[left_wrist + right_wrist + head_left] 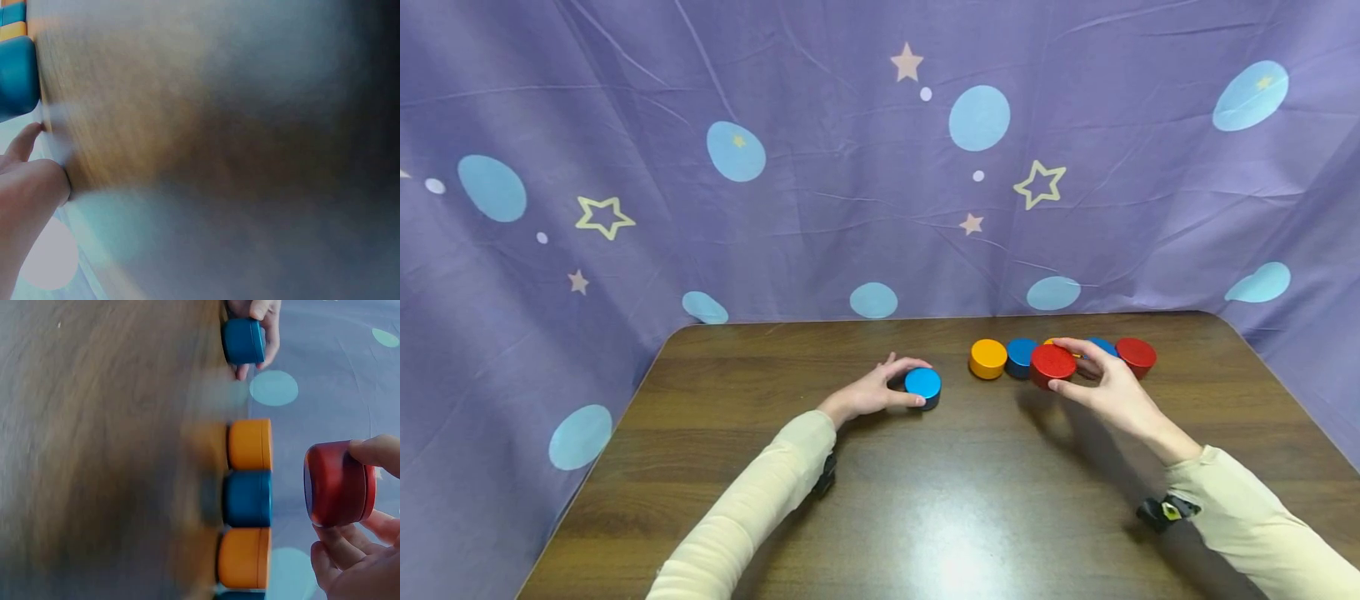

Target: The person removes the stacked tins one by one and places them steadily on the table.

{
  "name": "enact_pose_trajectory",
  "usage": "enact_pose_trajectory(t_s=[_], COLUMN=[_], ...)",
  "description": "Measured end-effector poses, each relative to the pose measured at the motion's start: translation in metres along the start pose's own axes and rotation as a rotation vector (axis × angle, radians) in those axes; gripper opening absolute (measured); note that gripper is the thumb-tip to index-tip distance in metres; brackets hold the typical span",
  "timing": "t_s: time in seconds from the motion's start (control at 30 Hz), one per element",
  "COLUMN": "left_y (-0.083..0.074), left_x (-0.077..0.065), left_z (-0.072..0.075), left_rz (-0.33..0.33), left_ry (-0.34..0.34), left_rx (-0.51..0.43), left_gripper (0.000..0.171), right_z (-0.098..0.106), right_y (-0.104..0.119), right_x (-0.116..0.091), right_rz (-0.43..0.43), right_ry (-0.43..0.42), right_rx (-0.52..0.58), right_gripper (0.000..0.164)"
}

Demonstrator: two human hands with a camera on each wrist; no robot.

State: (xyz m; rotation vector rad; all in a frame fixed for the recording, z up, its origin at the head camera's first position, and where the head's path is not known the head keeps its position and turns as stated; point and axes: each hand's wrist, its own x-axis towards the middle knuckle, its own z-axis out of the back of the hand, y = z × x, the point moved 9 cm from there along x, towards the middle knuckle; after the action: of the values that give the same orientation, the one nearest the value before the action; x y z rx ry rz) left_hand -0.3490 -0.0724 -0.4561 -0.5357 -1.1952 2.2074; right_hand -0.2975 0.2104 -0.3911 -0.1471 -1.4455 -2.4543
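Note:
On the left, my left hand (871, 392) holds a round blue tin (923, 387) between thumb and fingers, down at the tabletop. In the left wrist view the same blue tin (15, 78) is cut off by the frame edge. My right hand (1116, 398) grips a round red tin (1052, 367), raised off the table in front of a row of tins. That red tin (339, 484) shows its side in the right wrist view, thumb on one side and fingers on the other. It partly hides the row's middle in the head view.
The row along the table's back holds an orange tin (988, 360), a blue tin (1021, 357), another orange tin (245, 557), a second blue tin (1101, 344) and a red tin (1137, 357). A patterned purple curtain (850, 233) hangs behind the brown wooden table (880, 517).

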Motion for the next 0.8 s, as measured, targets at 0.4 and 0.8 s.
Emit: enact_pose_trajectory(t_s=[0.4,0.8], left_y=[0.006,0.005], left_x=[0.002,0.0], left_z=[0.001,0.0], left_rz=[0.012,0.012], left_ry=[-0.002,0.002], left_rx=[0.031,0.035], left_gripper=[0.054,0.055], right_z=[0.046,0.094], right_y=[-0.002,-0.019], right_x=[-0.005,-0.015], right_rz=[0.022,-0.052], right_ry=[-0.1,-0.159], right_rx=[-0.011,-0.053], right_gripper=[0.058,0.056])
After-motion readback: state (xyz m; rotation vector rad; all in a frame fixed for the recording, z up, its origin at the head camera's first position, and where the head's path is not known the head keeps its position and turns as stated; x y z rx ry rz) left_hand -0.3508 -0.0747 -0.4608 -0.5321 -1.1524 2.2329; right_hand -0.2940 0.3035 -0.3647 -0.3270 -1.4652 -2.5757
